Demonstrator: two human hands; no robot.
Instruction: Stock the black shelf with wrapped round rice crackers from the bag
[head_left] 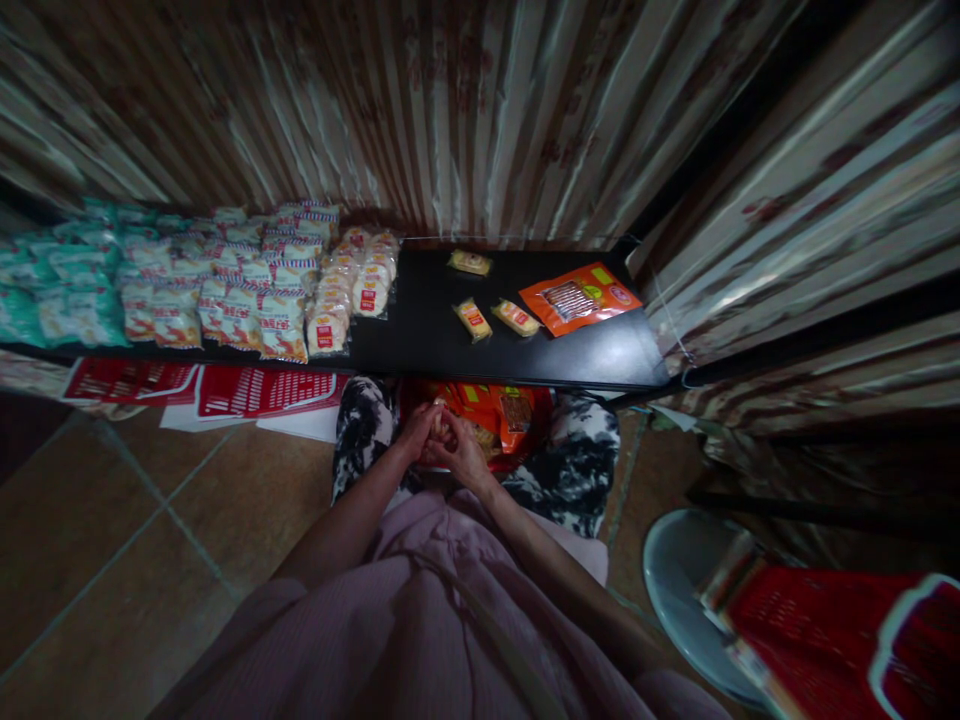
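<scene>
Above a red basket (541,440) on the lap, my left hand (421,428) and my right hand (463,452) meet with bent fingers. Pinched between them is a small yellowish snack packet (439,424), mostly covered by the fingers. Inside the basket lie orange snack bags (516,418) and some small yellowish packets (487,440). Just beyond, on a black shelf (427,360), rest three small yellow snack packets (472,320) and an orange snack bag (581,298) with a clear window.
Left on the shelf stand rows of white snack packs (232,300), teal packs (71,290) and clear-wrapped round crackers (367,280). Red baskets (262,390) lie beneath. At right are a grey round stool (675,560) and another red basket (817,620). A striped curtain (450,120) hangs behind.
</scene>
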